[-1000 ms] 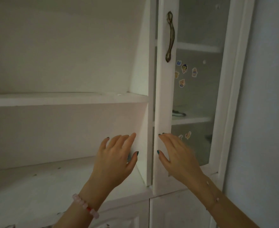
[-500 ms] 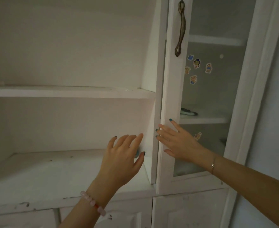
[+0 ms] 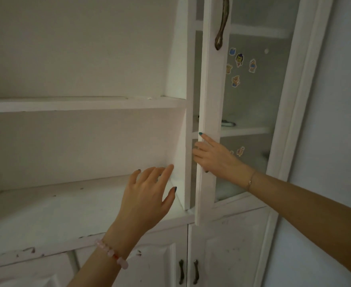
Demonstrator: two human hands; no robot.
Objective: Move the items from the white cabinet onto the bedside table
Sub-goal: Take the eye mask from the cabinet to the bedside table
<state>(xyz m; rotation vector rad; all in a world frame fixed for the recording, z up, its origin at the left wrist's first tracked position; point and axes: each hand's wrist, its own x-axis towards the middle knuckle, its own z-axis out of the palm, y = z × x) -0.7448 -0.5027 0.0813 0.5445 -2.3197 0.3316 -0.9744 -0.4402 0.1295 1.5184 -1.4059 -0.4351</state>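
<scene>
Cabinet (image 3: pixel 83 104) is white painted wood, w/ open shelves on the left & a glass door (image 3: pixel 209 100) on the right. Paint is scuffed & chipped along the front edge of the lower open shelf. Door has a white frame, a dark curved metal handle (image 3: pixel 222 23) up top & cloudy glass w/ small cartoon stickers (image 3: pixel 239 60) on it. It stands ajar, free edge swung out just clear of the upright divider. Behind the glass, on the middle shelf, lies one small dark item (image 3: pixel 228 123), flat & blurred; can't tell what it is.

Right hand (image 3: pixel 214 156) grips the door's free edge, just below that middle shelf's level. Its index finger lies straight up the frame front, the other fingers hook round behind the edge & the thumb sits below. Thin bracelet (image 3: pixel 251 180) on that wrist.

Left hand (image 3: pixel 147 195) is spread flat, fingers straight & slightly apart, holding nothing. It is raised in front of the lower open shelf w/ fingertips near the divider; can't tell if they touch it. Pink bead bracelet (image 3: pixel 112 253) on that wrist. Nails on both hands are dark.

Below the shelf: white panelled lower doors (image 3: pixel 228 245) w/ two small dark handles (image 3: pixel 181 274) side by side. Right of the cabinet, plain pale wall (image 3: pixel 340 121). Light is dim throughout.
</scene>
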